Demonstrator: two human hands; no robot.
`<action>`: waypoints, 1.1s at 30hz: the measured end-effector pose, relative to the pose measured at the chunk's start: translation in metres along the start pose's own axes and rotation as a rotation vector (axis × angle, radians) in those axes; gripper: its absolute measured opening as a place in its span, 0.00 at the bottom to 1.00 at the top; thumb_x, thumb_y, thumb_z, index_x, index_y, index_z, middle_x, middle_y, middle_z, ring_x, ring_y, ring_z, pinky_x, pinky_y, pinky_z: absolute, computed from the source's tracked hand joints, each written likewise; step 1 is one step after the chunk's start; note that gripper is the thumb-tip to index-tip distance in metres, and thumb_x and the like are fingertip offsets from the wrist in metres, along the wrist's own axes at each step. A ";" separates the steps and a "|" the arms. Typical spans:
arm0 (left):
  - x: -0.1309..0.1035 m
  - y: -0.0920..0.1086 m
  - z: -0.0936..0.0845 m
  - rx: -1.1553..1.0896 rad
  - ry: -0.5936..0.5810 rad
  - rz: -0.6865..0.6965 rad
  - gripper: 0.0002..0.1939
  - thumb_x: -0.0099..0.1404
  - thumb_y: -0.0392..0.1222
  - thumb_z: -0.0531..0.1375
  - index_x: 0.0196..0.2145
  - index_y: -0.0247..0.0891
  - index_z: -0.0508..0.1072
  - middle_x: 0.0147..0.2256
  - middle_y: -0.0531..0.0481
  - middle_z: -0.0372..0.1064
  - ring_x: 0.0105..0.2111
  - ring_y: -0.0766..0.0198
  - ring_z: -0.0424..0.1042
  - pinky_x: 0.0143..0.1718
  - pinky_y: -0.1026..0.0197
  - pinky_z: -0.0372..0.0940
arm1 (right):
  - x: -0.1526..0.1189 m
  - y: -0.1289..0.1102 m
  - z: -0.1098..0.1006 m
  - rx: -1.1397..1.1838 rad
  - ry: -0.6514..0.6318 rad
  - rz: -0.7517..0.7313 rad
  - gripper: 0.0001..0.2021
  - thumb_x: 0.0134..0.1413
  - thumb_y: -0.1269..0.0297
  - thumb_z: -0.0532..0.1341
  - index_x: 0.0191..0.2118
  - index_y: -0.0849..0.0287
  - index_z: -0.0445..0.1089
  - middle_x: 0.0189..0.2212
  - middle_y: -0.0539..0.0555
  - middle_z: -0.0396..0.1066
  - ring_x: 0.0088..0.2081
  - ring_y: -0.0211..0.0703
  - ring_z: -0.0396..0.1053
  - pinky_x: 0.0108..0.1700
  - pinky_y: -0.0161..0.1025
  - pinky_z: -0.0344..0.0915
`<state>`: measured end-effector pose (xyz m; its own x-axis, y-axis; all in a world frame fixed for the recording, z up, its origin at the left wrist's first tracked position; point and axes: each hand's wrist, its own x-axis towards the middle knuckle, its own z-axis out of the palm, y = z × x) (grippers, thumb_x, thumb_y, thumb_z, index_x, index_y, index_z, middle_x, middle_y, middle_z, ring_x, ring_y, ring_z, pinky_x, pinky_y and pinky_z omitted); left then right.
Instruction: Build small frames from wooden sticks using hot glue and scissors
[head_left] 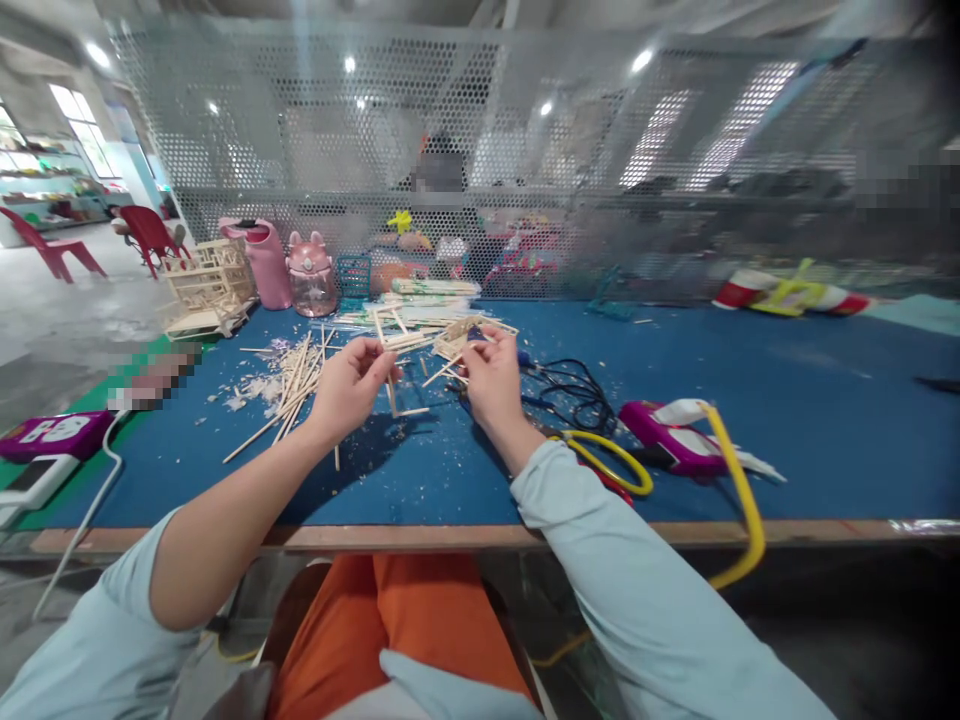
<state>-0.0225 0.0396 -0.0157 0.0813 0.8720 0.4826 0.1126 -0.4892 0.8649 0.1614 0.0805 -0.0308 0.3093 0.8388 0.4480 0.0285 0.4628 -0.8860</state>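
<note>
In the head view, the left hand [352, 385] pinches the stick frame [391, 396], touching its left side, so it is the nearer hand; the frame's long axis runs roughly away from the body. Right of the frame, the right hand [491, 378] has its fingertips closed on a thin stick [442, 373], slanting toward the frame; loose sticks [291, 388] lie left of it
</note>
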 end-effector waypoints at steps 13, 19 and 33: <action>0.000 -0.010 -0.008 0.057 -0.126 -0.155 0.05 0.58 0.32 0.54 0.27 0.38 0.61 0.23 0.54 0.68 0.28 0.67 0.71 0.34 0.63 0.64 | -0.018 0.003 0.005 -0.211 -0.588 -0.116 0.11 0.41 0.67 0.61 0.34 0.57 0.62 0.24 0.46 0.64 0.26 0.36 0.61 0.29 0.35 0.58; 0.000 0.001 -0.016 -0.021 -0.088 -0.140 0.04 0.59 0.35 0.55 0.29 0.38 0.61 0.27 0.52 0.70 0.30 0.68 0.72 0.33 0.64 0.65 | -0.006 0.006 -0.005 -0.257 -0.354 -0.088 0.10 0.49 0.58 0.58 0.25 0.58 0.64 0.21 0.47 0.63 0.25 0.36 0.59 0.31 0.36 0.58; -0.003 0.017 -0.028 -0.244 -0.112 -0.023 0.12 0.55 0.44 0.62 0.30 0.37 0.63 0.26 0.52 0.73 0.29 0.65 0.74 0.32 0.62 0.69 | 0.037 0.004 0.019 -0.445 -0.508 0.193 0.25 0.30 0.76 0.64 0.43 0.63 0.67 0.16 0.40 0.60 0.19 0.32 0.56 0.25 0.31 0.52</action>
<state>-0.0489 0.0286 0.0018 0.1923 0.8692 0.4556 -0.1250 -0.4388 0.8899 0.1552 0.1189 -0.0159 -0.1315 0.9745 0.1816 0.4375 0.2215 -0.8715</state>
